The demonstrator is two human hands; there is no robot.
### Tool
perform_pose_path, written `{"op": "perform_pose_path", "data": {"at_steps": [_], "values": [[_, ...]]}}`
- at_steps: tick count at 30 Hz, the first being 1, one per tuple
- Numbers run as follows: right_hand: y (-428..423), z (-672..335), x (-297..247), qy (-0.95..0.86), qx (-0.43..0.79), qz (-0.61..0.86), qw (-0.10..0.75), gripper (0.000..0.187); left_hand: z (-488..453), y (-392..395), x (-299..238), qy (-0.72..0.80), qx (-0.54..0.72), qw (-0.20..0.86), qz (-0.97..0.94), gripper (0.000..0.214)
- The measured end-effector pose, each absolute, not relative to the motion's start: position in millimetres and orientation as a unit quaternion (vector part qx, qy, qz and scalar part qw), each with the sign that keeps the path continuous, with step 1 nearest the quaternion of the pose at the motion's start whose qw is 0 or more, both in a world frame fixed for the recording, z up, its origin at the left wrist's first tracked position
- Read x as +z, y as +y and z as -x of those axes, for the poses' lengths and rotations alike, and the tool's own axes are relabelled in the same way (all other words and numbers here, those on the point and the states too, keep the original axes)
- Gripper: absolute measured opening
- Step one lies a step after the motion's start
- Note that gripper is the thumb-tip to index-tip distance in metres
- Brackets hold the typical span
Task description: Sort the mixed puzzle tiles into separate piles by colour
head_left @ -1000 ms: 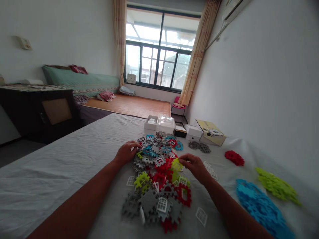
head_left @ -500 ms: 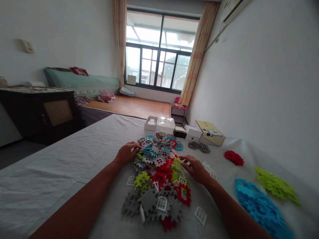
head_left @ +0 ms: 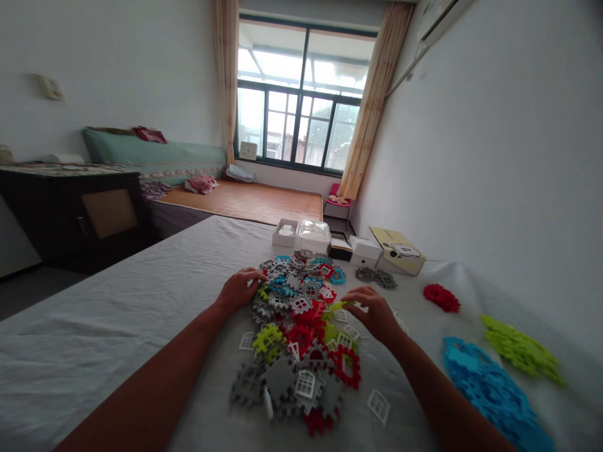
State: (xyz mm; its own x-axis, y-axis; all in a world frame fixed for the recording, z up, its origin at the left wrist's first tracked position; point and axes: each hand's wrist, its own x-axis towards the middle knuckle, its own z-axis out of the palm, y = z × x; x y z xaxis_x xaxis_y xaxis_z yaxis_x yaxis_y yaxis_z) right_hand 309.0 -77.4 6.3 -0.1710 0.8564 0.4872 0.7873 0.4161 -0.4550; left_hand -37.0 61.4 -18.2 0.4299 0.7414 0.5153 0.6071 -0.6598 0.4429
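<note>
A mixed heap of plastic interlocking building tiles lies in front of me, in grey, red, blue and lime green, with white window pieces among them. My right hand is at the heap's right side, thumb and fingers pinched on a lime-green interlocking tile that is tilted nearly edge-on. My left hand rests against the heap's left edge, fingers extended and touching grey tiles; their tips are partly hidden. A white window piece lies apart at the lower right.
On the right are separate piles of blue tiles, lime-green tiles, red tiles and grey tiles. Behind the heap stand a clear plastic container, white boxes and a yellow box. White cloth covers the surface.
My right hand has lifted and tilted the lime-green tile from the heap's right side, uncovering a white window piece beneath. My left hand has stayed in place.
</note>
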Motion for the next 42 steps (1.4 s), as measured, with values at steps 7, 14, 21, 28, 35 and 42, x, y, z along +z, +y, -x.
{"op": "perform_pose_path", "data": {"at_steps": [7,14,21,28,35,42], "values": [[-83,-308,10,-0.833,0.054,0.467,0.292,0.027,37,62,-18,0.399,0.353,0.101,-0.84,0.029],[-82,-311,10,-0.829,0.061,0.49,0.262,0.025,36,59,-15,0.401,0.35,0.104,-0.84,0.029],[-80,-317,1,-0.793,0.083,0.548,0.255,0.042,37,60,-17,0.399,0.349,0.101,-0.842,0.029],[-79,-322,0,-0.751,0.164,0.579,0.271,0.046,36,59,-14,0.404,0.345,0.099,-0.841,0.03],[-88,-328,31,-0.612,0.359,0.588,0.388,0.05,38,61,-14,0.406,0.339,0.103,-0.842,0.031],[-142,-461,53,-0.529,0.128,0.714,0.44,0.044,39,70,-16,0.409,0.327,0.098,-0.846,0.03]]}}
